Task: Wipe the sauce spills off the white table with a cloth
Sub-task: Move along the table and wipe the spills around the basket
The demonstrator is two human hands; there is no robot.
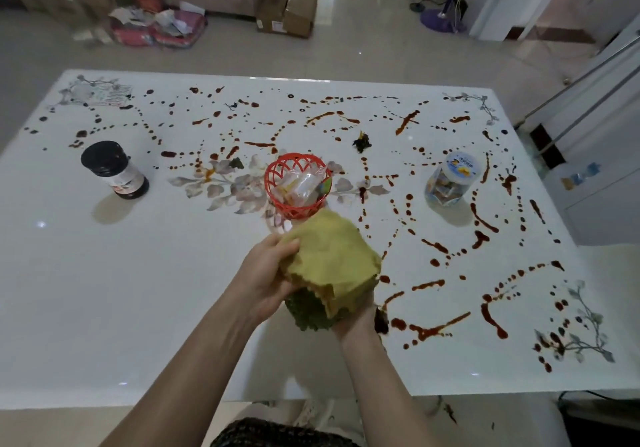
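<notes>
A: Hands?
B: Left hand [266,273] grips the cloth's [329,259] left edge. Right hand [355,324] is under it with its fingers hidden, so can't tell the grip.
A: Cloth?
B: Held above the table [104,290], near-centre, bunched, long axis near-to-far.
A: Step?
B: Probably readying it. Next, press onto the sauce spills [481,235] on the right.

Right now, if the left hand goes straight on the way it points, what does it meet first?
Likely the basket, just beyond the cloth the left hand grips; height is unclear, it might pass over.
</notes>
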